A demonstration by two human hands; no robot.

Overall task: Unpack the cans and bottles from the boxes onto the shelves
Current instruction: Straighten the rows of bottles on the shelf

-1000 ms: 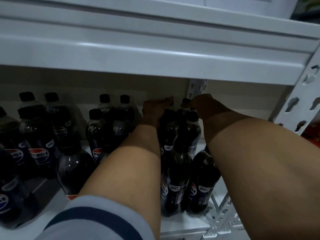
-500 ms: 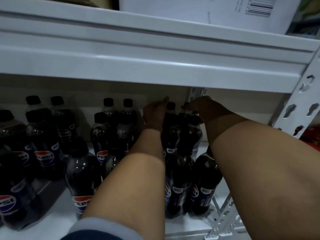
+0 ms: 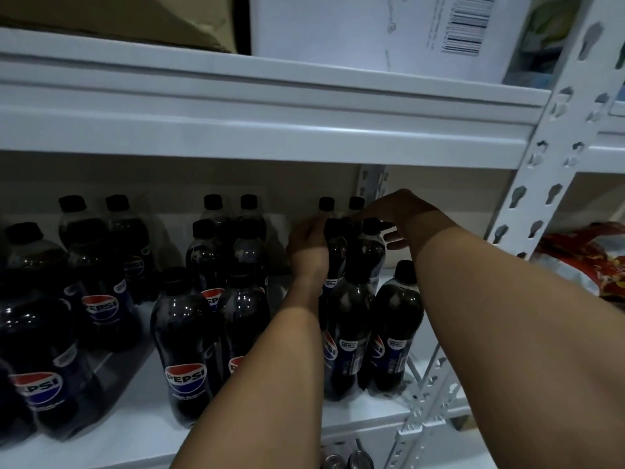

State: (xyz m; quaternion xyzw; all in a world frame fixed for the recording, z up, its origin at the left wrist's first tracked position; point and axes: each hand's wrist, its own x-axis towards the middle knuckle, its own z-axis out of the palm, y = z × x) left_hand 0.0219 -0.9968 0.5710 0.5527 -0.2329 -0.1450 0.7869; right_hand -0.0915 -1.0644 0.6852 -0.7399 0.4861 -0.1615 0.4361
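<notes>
Several dark Pepsi bottles with black caps stand in rows on the white shelf (image 3: pixel 135 434). My left hand (image 3: pixel 309 243) grips the neck of a middle-row bottle (image 3: pixel 334 262) in the right-hand group. My right hand (image 3: pixel 402 214) reaches over the neighbouring bottle (image 3: pixel 370 262), with its fingers across the cap and its thumb on the cap's right side. Two more capped bottles (image 3: pixel 341 203) stand behind these at the back. Two others (image 3: pixel 395 316) stand in front, between my forearms.
The upper shelf's beam (image 3: pixel 270 130) hangs low over the bottles and carries a white barcoded box (image 3: pixel 372 28) and brown cardboard (image 3: pixel 118 18). A perforated upright (image 3: pixel 541 164) stands at the right, with a red packet (image 3: pixel 588 262) beyond it. Can tops (image 3: pixel 348 460) show below the shelf.
Both hands have drawn back from the rear row to the middle-row bottle tops, leaving the two back caps in sight. The view has tilted up and pulled back.
</notes>
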